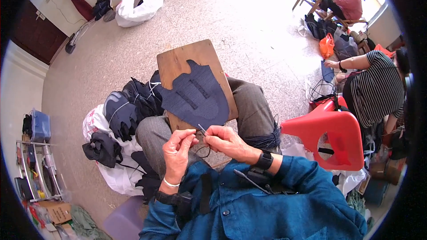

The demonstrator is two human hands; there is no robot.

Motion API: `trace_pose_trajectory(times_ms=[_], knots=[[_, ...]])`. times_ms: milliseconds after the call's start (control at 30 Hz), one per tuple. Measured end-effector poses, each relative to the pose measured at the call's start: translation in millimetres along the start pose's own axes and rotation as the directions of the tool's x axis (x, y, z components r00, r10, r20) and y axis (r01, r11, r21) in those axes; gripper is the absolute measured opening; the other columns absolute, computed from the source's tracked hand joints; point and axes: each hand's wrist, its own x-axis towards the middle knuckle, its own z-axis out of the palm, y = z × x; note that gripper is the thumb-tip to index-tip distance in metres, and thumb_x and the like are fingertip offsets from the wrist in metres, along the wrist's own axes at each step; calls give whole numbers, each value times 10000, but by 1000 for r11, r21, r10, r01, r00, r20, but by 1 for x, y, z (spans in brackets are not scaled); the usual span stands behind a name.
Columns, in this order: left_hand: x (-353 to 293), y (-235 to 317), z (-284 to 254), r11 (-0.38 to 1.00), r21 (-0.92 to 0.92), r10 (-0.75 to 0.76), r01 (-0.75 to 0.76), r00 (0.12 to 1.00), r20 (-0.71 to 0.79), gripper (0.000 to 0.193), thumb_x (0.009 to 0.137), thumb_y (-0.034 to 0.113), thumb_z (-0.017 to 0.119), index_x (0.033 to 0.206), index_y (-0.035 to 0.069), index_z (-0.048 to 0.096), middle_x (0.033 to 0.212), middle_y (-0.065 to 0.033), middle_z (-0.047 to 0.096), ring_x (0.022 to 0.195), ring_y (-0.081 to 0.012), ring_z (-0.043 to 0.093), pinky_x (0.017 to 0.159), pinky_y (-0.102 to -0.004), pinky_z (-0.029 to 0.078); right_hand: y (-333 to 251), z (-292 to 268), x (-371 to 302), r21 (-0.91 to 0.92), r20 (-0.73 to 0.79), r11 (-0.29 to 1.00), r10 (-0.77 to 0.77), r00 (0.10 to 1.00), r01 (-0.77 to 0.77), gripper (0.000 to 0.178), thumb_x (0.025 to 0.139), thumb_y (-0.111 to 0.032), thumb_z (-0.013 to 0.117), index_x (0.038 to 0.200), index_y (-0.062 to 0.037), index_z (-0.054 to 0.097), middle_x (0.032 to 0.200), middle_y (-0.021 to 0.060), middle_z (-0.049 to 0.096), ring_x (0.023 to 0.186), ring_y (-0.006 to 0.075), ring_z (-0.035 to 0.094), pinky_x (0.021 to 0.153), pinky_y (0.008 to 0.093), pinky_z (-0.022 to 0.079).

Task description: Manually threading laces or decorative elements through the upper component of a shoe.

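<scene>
a person in a blue jacket [275, 204] does close handwork, left hand [178, 149] pinching what appears to be one end of a dark cord [204, 154], right hand [224, 141] gripping a slim tool [201, 128] between thumb and forefinger. at 12 o'clock from the hands, a navy textured fabric piece [194, 94] lies flat and unheld on a wooden board [171, 60] between the knees [255, 102]. a slackened pinch could let the cord slip free, and its drooping loop could snag; a knock from the knees could jolt the board and slide the fabric away. the tool points to 11 o'clock. the fabric's long axis runs 11 to 5, notched end towards 11, rounded end at 5.
</scene>
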Motion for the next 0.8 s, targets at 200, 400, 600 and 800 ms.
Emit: trace_pose_trajectory(times_ms=[200,400,600,800], knots=[[-4,-1,-9,998,-41,-53,53,998,18,89,945,-11,649,1031,-18,671,969,-32,656,848,-103,651,799,-262,572,-6,-4,-3,166,91,975,132,987,-146,176,1019,-183,586,989,-16,635,838,4,666,625,32,547,546,203,441],[-3,3,-10,999,35,14,-16,999,52,59,952,-6,639,1008,-13,655,959,-29,640,858,-97,629,782,-257,568,0,-6,-3,9,3,992,128,992,-128,186,999,-189,630,1038,-11,668,823,-18,651,673,18,539,566,194,435],[-4,6,-9,997,76,8,-13,998,66,50,952,-2,641,1000,-9,652,958,-24,619,862,-94,621,786,-242,550,1,-4,-2,-51,-33,999,-21,999,19,193,971,-185,674,975,6,704,829,-38,644,747,22,545,631,205,465],[-3,4,-9,974,212,62,-79,995,84,49,933,-17,655,982,-9,650,970,-19,595,840,-88,607,760,-218,506,2,-5,-2,-166,-49,986,5,999,-13,196,963,-177,684,975,18,700,817,-34,644,755,21,547,633,207,468]])
